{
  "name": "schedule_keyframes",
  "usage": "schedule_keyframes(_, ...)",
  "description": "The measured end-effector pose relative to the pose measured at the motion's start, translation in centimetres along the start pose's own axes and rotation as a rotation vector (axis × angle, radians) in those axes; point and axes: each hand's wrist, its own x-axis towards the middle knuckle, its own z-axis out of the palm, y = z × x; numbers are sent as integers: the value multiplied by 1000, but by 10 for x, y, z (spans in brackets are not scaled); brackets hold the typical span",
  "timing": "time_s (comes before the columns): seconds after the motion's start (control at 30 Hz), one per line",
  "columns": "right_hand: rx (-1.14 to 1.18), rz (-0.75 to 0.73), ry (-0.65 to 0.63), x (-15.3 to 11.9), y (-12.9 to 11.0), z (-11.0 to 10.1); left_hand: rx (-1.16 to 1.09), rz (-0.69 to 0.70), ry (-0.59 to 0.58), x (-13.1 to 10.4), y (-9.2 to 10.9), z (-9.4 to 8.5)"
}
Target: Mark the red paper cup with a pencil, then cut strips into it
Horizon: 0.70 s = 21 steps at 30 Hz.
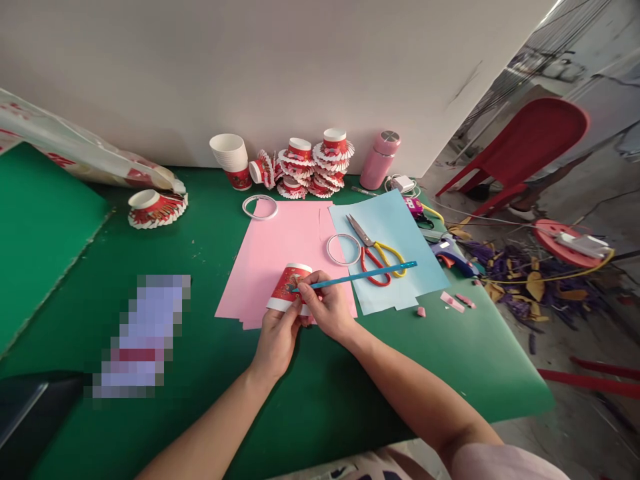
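Note:
A red paper cup with white edges (289,283) is in my left hand (279,340), whose fingers reach into or under its open end. Between the fingers of my right hand (327,308) is a long blue pencil (367,274), its tip against or very near the printed side of the cup. Whether it has left a mark is too small to tell. Pink paper sheets (280,233) lie beneath the cup. To the right, scissors with red and yellow handles (370,250) rest on light blue paper (425,267), partly behind the pencil.
Along the wall stand stacked paper cups (229,150), cut cups with fringed edges (325,163) and a pink bottle (380,160). Two rolls of white tape (260,208) lie on the paper. A glue gun (453,257) sits at the table's right edge; another fringed cup (156,208) is at left.

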Motion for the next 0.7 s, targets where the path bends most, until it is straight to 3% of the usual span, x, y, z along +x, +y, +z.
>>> schedule_keyframes(0.7,-161,-96,27,0,-6,0,-18,-19,1,1,1,-2)
